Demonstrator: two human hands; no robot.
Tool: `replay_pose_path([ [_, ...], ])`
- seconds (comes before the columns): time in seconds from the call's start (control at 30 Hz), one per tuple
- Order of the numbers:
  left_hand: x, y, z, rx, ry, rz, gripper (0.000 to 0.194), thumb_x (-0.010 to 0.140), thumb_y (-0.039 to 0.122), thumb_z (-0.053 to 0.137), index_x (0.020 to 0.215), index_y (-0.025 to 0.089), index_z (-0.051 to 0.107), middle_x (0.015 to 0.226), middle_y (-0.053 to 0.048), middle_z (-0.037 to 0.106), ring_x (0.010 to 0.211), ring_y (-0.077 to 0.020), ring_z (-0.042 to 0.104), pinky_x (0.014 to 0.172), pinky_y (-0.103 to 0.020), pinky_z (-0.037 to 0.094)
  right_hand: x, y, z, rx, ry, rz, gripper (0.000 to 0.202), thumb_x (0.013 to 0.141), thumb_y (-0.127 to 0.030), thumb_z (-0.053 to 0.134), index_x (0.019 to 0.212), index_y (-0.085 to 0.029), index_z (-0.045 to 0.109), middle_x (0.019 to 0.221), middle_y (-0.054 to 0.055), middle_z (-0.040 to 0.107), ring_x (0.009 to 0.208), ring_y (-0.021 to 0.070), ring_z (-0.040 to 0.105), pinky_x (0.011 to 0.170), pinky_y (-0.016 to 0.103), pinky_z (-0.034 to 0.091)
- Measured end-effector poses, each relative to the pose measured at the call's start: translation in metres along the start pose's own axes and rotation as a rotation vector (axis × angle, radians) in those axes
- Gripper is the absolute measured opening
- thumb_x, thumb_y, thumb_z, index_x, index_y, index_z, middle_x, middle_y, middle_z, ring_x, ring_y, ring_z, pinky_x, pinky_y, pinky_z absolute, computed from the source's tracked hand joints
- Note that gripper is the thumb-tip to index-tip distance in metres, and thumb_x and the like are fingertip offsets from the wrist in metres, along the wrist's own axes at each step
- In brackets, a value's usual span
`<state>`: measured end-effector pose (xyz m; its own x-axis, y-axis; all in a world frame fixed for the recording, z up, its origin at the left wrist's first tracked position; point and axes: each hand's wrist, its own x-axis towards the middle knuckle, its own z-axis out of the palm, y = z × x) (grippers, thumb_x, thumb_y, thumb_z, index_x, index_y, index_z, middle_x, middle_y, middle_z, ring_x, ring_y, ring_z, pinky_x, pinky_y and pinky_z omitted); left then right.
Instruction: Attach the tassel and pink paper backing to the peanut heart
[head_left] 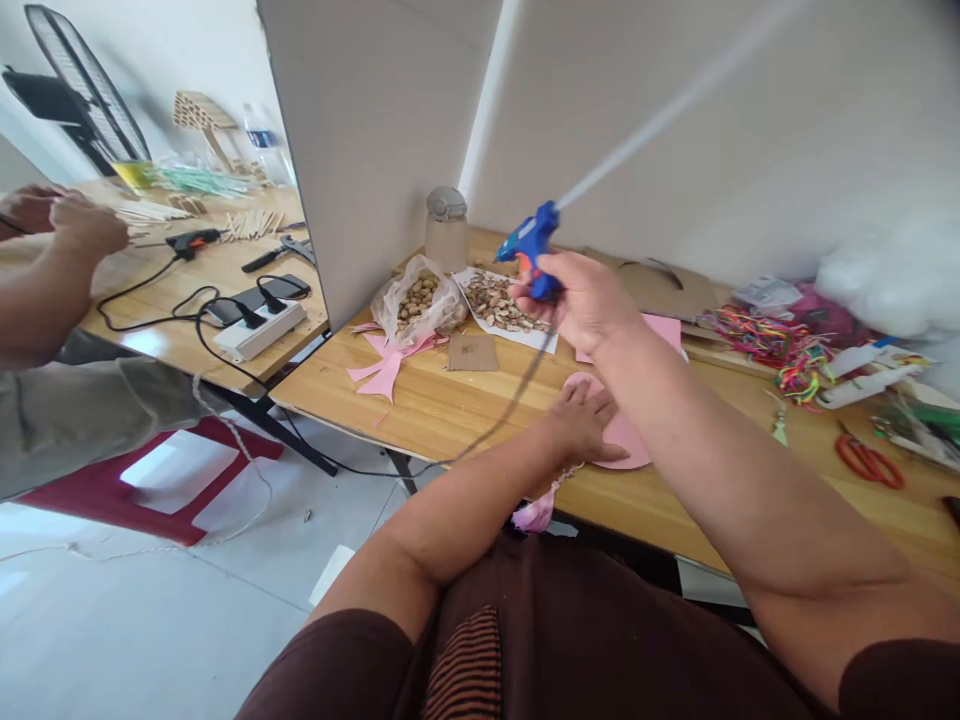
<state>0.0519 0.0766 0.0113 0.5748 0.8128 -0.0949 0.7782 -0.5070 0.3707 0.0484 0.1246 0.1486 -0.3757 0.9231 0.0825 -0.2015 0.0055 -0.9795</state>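
A blue glue gun (536, 245) with an orange trigger is gripped in my right hand (589, 300), raised above the table with its nozzle to the left. Its dark cord (517, 400) hangs down and runs left over the table edge. My left hand (581, 425) lies flat, fingers spread, on a round pink sheet (634, 445) near the table's front edge. A pink tassel (535, 512) dangles at the edge below that hand. Behind my right wrist lies another pink sheet (664, 332), partly covered.
A bag of nutshells (420, 305), shell pieces on paper (499, 300), pink scraps (386, 365) and a cardboard square (472, 353) lie left. Colourful threads (787, 345) and red scissors (868, 457) lie right. Beyond a partition, a person's hands (82, 222) work near a power strip (260, 330).
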Motion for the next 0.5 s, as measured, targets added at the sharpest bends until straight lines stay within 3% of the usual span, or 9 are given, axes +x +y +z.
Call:
replay_pose_path([
  [0.07, 0.001, -0.001, 0.002, 0.019, 0.0, 0.014, 0.096, 0.092, 0.072, 0.049, 0.165, 0.014, 0.026, 0.176, -0.008, 0.018, 0.162, -0.0394, 0.003, 0.133, -0.052, 0.008, -0.022, -0.025, -0.034, 0.058, 0.046, 0.009, 0.003, 0.086, -0.018, 0.06, 0.088, -0.017, 0.062, 0.079, 0.003, 0.067, 0.072, 0.012, 0.067, 0.068, 0.024, 0.06],
  [0.23, -0.001, -0.004, 0.009, 0.077, 0.087, 0.055, 0.084, 0.095, 0.067, 0.048, 0.161, 0.016, 0.035, 0.171, -0.01, 0.031, 0.161, -0.0365, 0.014, 0.132, -0.051, 0.011, -0.079, -0.055, -0.115, 0.063, 0.199, 0.047, 0.018, 0.082, -0.018, 0.061, 0.098, -0.02, 0.069, 0.071, -0.002, 0.058, 0.06, 0.011, 0.057, 0.055, 0.023, 0.053],
  [0.33, -0.002, -0.005, 0.011, 0.11, 0.094, 0.072, 0.078, 0.099, 0.063, 0.045, 0.16, 0.014, 0.036, 0.17, -0.011, 0.033, 0.16, -0.0382, 0.017, 0.131, -0.054, 0.012, -0.097, -0.047, -0.15, 0.02, 0.269, 0.095, 0.012, 0.087, -0.031, 0.071, 0.095, -0.023, 0.067, 0.065, -0.006, 0.049, 0.05, 0.0087, 0.048, 0.044, 0.021, 0.042],
  [0.5, -0.001, -0.004, 0.009, 0.132, 0.1, 0.072, 0.081, 0.096, 0.063, 0.052, 0.158, 0.013, 0.038, 0.167, -0.014, 0.036, 0.154, -0.0392, 0.028, 0.13, -0.052, 0.017, -0.099, -0.009, -0.185, -0.065, 0.298, 0.154, 0.04, 0.075, -0.054, 0.086, 0.088, -0.022, 0.066, 0.07, -0.004, 0.056, 0.046, 0.007, 0.049, 0.038, 0.021, 0.037],
])
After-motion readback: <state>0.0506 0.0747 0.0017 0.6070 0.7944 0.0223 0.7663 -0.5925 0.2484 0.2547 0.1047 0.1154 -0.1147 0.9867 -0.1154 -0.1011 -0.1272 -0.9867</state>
